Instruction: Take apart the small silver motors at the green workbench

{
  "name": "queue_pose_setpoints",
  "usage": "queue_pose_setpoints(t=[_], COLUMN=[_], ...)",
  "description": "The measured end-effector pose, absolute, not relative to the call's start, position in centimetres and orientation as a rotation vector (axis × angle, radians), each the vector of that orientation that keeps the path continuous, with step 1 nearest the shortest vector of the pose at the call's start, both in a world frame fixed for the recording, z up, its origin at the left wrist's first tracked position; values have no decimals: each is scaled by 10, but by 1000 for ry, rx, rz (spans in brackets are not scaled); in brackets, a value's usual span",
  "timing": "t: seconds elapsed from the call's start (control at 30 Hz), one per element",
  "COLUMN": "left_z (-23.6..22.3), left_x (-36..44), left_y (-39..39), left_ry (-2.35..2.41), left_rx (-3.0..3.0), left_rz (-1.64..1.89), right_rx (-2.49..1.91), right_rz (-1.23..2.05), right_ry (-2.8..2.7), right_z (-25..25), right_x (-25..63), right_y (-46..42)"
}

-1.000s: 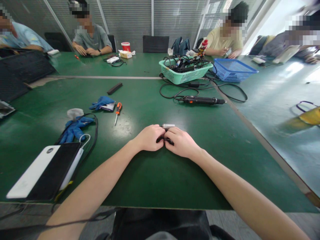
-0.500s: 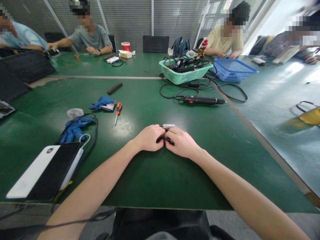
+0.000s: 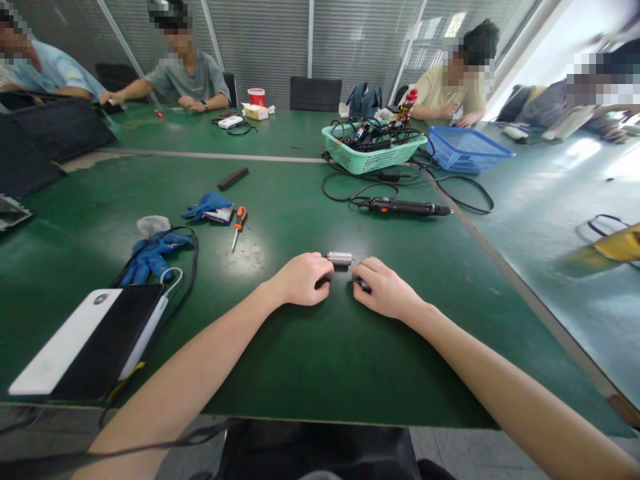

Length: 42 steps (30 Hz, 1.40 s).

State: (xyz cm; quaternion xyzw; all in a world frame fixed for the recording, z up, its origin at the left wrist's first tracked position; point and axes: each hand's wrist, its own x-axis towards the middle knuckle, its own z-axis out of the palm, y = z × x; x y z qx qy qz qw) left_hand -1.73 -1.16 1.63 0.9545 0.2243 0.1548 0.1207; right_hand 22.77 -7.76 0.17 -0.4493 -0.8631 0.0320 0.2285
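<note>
My left hand (image 3: pixel 303 280) rests on the green table (image 3: pixel 310 353) with its fingers curled around a small dark piece that is mostly hidden. A short way to its right, my right hand (image 3: pixel 383 290) pinches another small dark part at its fingertips. Between and just beyond the two hands lies a small silver metal cylinder (image 3: pixel 340 257), like a tiny motor, on the table. It touches neither hand as far as I can see.
An orange-handled screwdriver (image 3: pixel 237 227), blue gloves (image 3: pixel 150 257), a power bank with phone (image 3: pixel 90 340) and a cable lie at the left. An electric screwdriver (image 3: pixel 405 209), a green basket (image 3: pixel 373 150) and a blue basket (image 3: pixel 467 148) stand farther back. Several people sit around the table.
My hands were pressed together on one dark piece; now they have drawn apart, each keeping a dark part. The view shifted slightly, and the silver cylinder now shows fully.
</note>
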Motion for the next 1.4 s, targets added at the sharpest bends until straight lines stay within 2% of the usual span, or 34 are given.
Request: queue_pose_setpoints(t=[0.5,0.9,1.03,1.13,1.3,1.4], left_z=[14,12,13,13,14,14], left_x=[-22,-24,-23,-21,-19,-20], left_y=[-12,-10,-11,-11,-11,-8], left_ry=[665,666,661,654,670,721], left_rx=[2781,2780,2782,2783,2758,2730], left_rz=[470,462,457,476,511,569], right_rx=[-1979,-1994,-1928,-1769,-1384,-1277], right_rz=[-263,-317,-470,-473,-103,-13], right_ry=[-1949,-1880,-1821,-1908,-2217,-2282], right_z=[-27,-32,-18,-1,20,21], right_x=[473,492,466,405,258,200], right_y=[-95,-105,-100,-86,-55,-39])
